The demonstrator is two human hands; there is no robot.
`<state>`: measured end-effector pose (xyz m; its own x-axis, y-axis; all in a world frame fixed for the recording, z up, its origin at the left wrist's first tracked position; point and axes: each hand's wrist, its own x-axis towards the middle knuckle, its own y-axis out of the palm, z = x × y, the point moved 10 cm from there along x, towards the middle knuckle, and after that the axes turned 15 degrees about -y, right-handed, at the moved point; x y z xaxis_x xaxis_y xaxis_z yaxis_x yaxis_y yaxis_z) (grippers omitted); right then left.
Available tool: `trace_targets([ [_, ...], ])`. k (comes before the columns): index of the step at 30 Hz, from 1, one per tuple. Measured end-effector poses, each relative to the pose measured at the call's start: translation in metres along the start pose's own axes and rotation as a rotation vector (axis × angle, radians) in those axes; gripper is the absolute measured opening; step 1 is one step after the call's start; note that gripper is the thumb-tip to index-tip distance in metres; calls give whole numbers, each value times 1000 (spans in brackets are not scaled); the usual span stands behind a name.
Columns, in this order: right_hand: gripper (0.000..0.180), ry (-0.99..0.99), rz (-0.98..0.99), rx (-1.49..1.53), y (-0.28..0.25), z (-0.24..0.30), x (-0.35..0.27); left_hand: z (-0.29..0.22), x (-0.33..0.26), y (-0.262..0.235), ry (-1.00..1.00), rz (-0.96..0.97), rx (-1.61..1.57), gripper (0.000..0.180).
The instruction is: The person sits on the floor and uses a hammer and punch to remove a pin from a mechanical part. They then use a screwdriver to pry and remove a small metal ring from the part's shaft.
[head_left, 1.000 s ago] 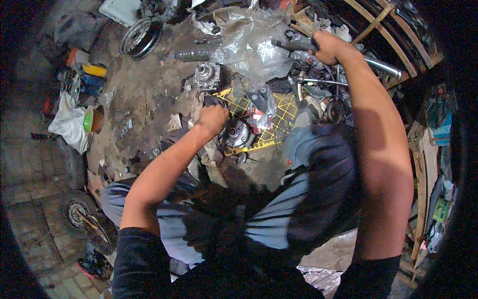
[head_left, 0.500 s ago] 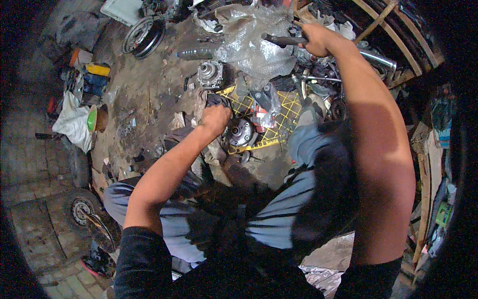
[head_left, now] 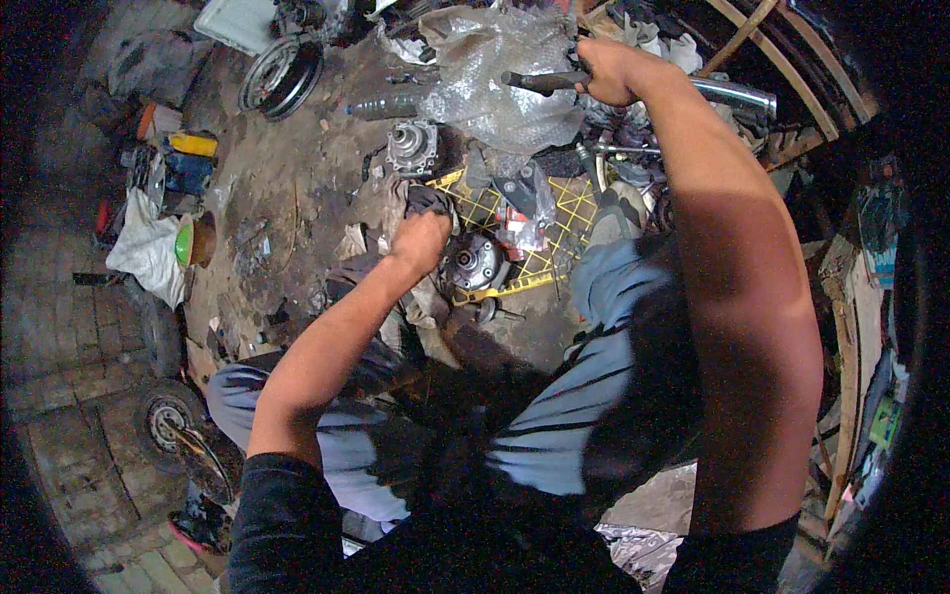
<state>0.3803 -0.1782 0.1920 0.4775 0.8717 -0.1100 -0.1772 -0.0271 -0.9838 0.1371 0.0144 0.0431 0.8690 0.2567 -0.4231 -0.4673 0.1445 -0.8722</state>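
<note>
Leaning over the dirty floor, the person has two hands set well apart. From where I stand, the right hand is wrapped around a dark tool, out past the far edge of the yellow grid. The tool is long and points left, with bubble wrap behind it.

The left hand is curled like a fist by a dark rag, at the grid's left edge. I can't tell what, if anything, is inside it.

The round part sits at the grid's near left corner, just to the right of the left hand. So the left hand is much nearer to it. From the right hand, it lies to the left and back toward the body. The tool runs side to side, not down at the part.
</note>
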Motion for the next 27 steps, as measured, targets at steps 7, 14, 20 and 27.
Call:
trace_targets([
  [7, 35, 8, -38, 4, -4, 0, -5, -6, -2, -5, 19, -79, -83, 14],
  [14, 36, -11, 8, 19, -5, 5, -3, 4, 6, 15, 5, -8, -70, 42],
  [20, 35, 7, -27, 24, -2, -3, -8, -4, -6, -14, -3, -85, -253, 43],
  [27, 33, -12, -6, 63, 3, -4, -2, 37, -19, -4, -117, -362, -994, 21],
])
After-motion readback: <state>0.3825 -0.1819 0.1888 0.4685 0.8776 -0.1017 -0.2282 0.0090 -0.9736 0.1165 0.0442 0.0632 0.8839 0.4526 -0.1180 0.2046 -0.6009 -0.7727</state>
